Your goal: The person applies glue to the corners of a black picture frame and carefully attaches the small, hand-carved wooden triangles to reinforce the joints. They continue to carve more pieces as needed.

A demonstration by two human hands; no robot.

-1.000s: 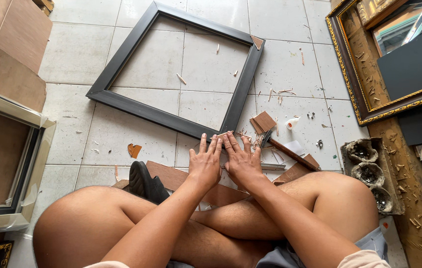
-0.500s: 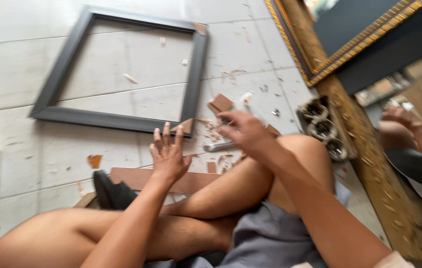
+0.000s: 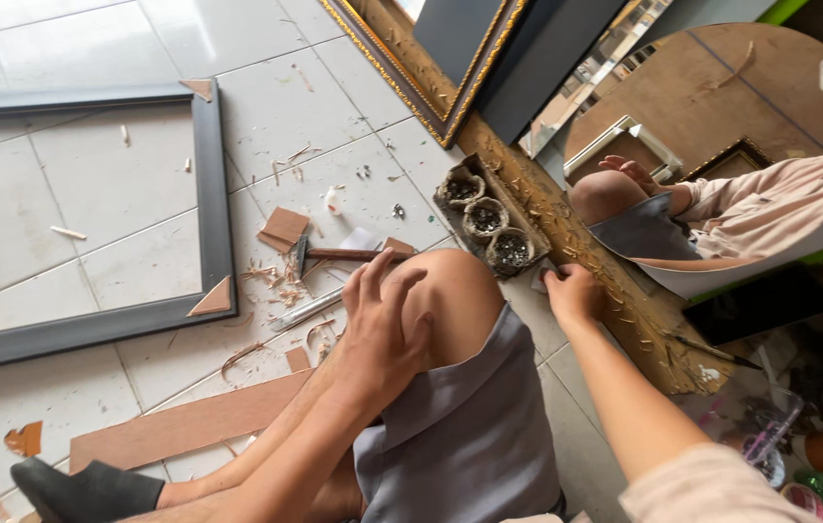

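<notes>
I sit on a tiled floor with my knees drawn up. My left hand (image 3: 382, 324) rests on my raised knee with its fingers spread and holds nothing. My right hand (image 3: 571, 291) reaches to the floor at the near end of a small tray (image 3: 516, 211) that holds three cups of small metal bits. Its fingers are curled down against a carved gold frame (image 3: 615, 291), and I cannot see whether they hold anything. A hammer (image 3: 334, 255) and a thin metal tool (image 3: 305, 310) lie among wood shavings in front of my knee.
A dark grey picture frame (image 3: 213, 194) with brown triangular corner pieces lies flat on the left. A long brown board strip (image 3: 189, 426) and a black shoe (image 3: 82, 489) lie by my leg. A round mirror (image 3: 721, 145) leans at the right and reflects me.
The view has swung to the right. My left hand has lifted from the floor onto my knee. My right hand has moved right, from the shavings to the end of the tray.
</notes>
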